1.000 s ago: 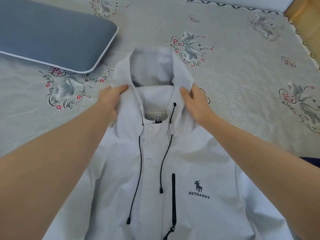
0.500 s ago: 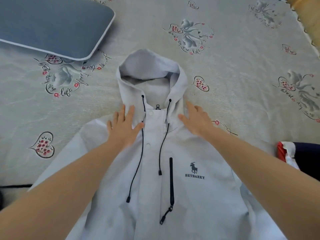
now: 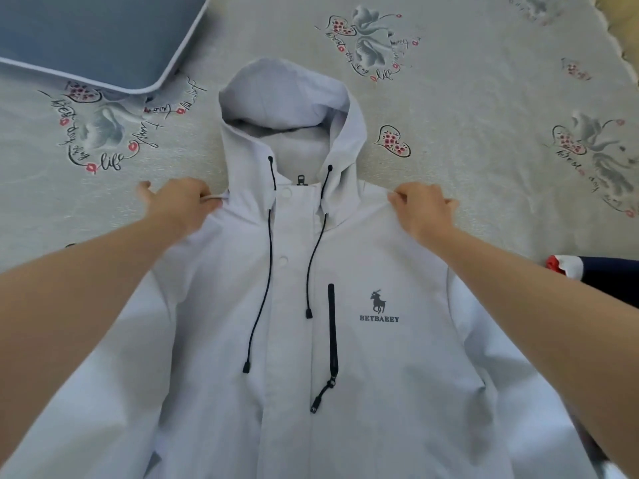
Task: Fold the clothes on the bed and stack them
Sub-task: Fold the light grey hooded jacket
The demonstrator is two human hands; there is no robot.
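A pale lilac hooded jacket [image 3: 397, 375] lies front side up on the bed, its hood [image 3: 287, 95] spread flat toward the far side. Two dark drawcords hang down its chest beside a dark pocket zip and a horse logo. My left hand [image 3: 179, 205] pinches the fabric at the jacket's left shoulder seam. My right hand [image 3: 423, 207] pinches the right shoulder the same way. Both sleeves run off the lower edge under my forearms.
The bed sheet [image 3: 484, 98] is grey with flower and heart prints. A blue-grey pillow [image 3: 90, 36] lies at the far left. A dark navy garment with red and white trim [image 3: 594, 273] sits at the right edge.
My hands let go of the hood, pressed flat on the chest, then moved outward and pinched the two shoulders. The hood now lies spread out flat.
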